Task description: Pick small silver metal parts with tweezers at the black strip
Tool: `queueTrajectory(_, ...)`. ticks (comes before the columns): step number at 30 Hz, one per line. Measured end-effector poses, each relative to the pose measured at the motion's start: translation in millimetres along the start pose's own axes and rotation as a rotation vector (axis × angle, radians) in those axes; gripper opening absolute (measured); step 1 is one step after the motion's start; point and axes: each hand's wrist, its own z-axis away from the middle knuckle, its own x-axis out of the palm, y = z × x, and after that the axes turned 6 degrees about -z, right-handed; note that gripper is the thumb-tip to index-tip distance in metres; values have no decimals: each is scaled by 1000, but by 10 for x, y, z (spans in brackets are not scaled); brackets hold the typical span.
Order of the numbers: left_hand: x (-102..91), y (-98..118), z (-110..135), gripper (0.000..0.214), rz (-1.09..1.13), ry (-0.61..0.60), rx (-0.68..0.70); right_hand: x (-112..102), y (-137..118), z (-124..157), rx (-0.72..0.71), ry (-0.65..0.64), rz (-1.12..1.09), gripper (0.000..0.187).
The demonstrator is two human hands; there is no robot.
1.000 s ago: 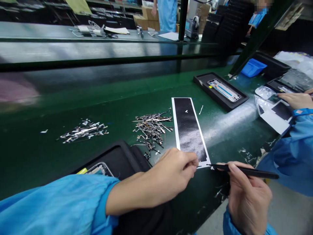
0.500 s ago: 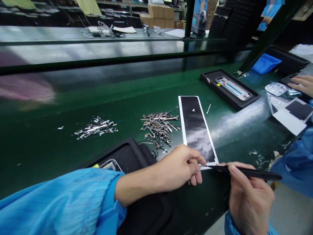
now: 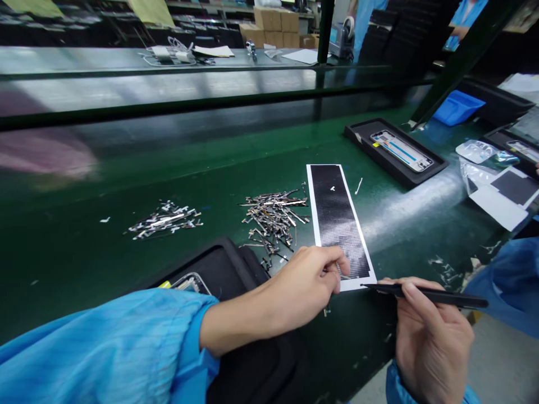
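My left hand (image 3: 309,283) is closed over the lower end of a black sheet of small stickers with a white border (image 3: 339,221). A thin flex cable (image 3: 327,310) pokes out below its fingers; most of it is hidden by the hand. In my right hand (image 3: 433,331) lies a pair of black tweezers (image 3: 438,296), the tips pointing left at the sheet's bottom right corner, apart from my left fingers. One pale sticker (image 3: 332,189) stands out on the sheet's upper part. Left of the sheet is a pile of flex cables (image 3: 273,216).
A smaller heap of flex cables (image 3: 166,220) lies farther left. Black trays (image 3: 219,258) sit under my left forearm. Another black tray (image 3: 404,174) holds a phone frame (image 3: 402,151). At right are a blue bin (image 3: 458,108), plastic bags and a co-worker's blue sleeve (image 3: 509,280).
My left hand has shifted slightly up and left, away from the tweezer tips. The tweezers have moved a little right. A co-worker's hand at the right has mostly left view, uncovering a tray.
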Motion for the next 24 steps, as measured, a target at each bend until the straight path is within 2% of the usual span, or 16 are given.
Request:
queueTrajectory(3,-21,25,-12,19,3,12,6,5,0,1,8,-2,-8,14)
queueTrajectory(8,-33,72,-29,12,103,-3,-63,1,-32,7,65,-28,-42,13)
queueTrajectory(10,-28,94,-26,11,146,-25,-77,3,-68,16,129,-100,-62,13)
queueTrajectory(13,-14,122,-9,11,190,-36,-77,33,-130,39,232,-296,-98,10)
queueTrajectory(15,0,125,10,12,189,-14,-29,64,-157,56,303,-419,-142,10)
queueTrajectory(17,19,113,35,16,152,28,61,93,-164,72,370,-474,-200,9)
queueTrajectory(21,46,78,89,22,12,116,262,124,-139,84,425,-471,-262,11)
queueTrajectory(24,40,80,126,22,-36,122,316,118,-125,68,442,-459,-309,11)
